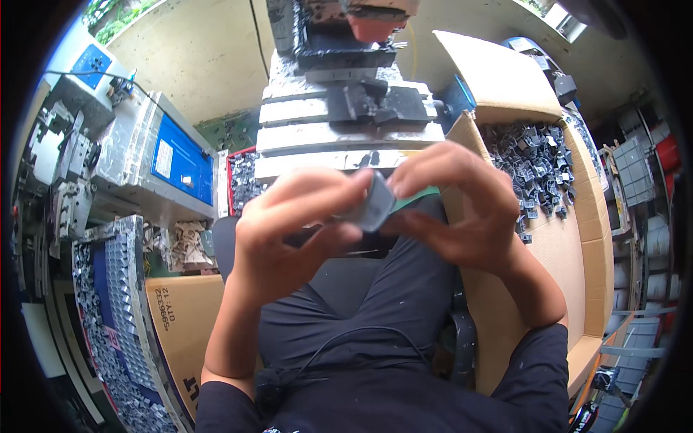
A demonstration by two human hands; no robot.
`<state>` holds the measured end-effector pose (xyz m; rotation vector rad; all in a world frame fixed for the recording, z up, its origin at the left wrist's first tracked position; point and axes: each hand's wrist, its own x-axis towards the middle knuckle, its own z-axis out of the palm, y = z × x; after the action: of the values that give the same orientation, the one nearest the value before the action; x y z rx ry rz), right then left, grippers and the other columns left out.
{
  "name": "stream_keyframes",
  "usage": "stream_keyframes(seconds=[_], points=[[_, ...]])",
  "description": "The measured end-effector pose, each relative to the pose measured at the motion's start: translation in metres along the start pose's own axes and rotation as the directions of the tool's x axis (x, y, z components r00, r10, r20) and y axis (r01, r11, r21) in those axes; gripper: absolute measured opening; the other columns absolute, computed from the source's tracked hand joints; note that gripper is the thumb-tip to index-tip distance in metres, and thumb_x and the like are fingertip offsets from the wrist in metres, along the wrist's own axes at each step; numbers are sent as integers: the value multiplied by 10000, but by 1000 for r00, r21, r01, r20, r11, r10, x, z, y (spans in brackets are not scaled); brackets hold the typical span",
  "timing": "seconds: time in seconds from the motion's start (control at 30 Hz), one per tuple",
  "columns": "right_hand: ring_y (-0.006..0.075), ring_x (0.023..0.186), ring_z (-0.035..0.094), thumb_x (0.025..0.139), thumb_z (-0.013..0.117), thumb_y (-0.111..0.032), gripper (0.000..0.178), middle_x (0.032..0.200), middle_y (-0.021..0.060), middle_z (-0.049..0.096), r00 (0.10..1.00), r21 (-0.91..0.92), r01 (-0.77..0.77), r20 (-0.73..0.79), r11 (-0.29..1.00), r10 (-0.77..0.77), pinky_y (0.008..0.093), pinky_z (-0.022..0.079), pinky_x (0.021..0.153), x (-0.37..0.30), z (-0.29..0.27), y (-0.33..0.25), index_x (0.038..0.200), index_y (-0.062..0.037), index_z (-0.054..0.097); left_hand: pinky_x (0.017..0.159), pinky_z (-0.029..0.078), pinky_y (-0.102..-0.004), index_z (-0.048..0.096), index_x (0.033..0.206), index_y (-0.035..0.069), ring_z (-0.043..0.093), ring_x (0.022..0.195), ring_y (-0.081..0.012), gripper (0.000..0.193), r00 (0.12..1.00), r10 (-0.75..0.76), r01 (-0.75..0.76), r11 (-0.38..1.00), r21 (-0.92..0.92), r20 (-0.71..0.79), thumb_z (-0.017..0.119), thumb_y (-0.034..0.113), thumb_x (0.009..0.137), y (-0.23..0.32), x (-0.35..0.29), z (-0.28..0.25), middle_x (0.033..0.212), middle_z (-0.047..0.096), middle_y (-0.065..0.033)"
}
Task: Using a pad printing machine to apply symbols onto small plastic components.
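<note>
A small grey hollow part with a rounded rim [380,201] is held up over my lap, in front of the machine bed. My left hand [292,224] pinches it from the left between thumb and fingers. My right hand [462,206] curls in from the right, its fingertips at the part's edge. Between its thumb and fingers shows a flat green strip [415,197]; its ends are hidden, so its kind cannot be made out. Both hands are slightly blurred.
Ahead stands a machine with a slotted bed [289,135] and a dark fixture [379,105]. At right, an open cardboard box [563,267] holds many small dark parts [534,166]. A red-rimmed bin [231,184] and a rack of metal pieces [130,289] are at left.
</note>
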<state>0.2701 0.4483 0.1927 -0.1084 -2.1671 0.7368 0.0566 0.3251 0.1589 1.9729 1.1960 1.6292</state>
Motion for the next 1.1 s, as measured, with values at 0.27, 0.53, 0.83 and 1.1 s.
stream_keyframes(seconds=[0.27,0.53,0.83,1.1], points=[[242,727,675,728,864,-34,208,829,59,674,944,66,52,323,997,-70,352,552,633,-5,25,-20,842,-64,693,820,545,-402,816,1072,-19,673,944,-283,382,977,-214,200,891,-409,12,899,286,858,12,-70,6,965,709,-132],[227,672,655,699,862,-32,205,789,70,650,925,57,86,366,995,-101,335,547,599,-11,43,-26,815,-42,693,811,546,-404,822,1083,-14,674,927,-285,383,963,-269,233,847,-478,-7,887,293,864,12,-97,7,960,717,-129],[222,676,645,714,872,-51,210,788,66,648,921,68,77,378,995,-97,332,530,587,-14,46,-24,802,-41,681,807,537,-399,825,1079,-18,669,917,-275,393,947,-322,283,831,-479,1,882,311,871,12,-102,8,957,719,-130],[224,661,629,694,872,-53,228,782,65,639,920,64,72,381,995,-91,333,518,577,-14,47,-24,796,-42,668,805,536,-400,827,1069,-21,666,917,-272,388,935,-354,304,808,-505,-3,875,316,883,11,-103,10,947,720,-129]])
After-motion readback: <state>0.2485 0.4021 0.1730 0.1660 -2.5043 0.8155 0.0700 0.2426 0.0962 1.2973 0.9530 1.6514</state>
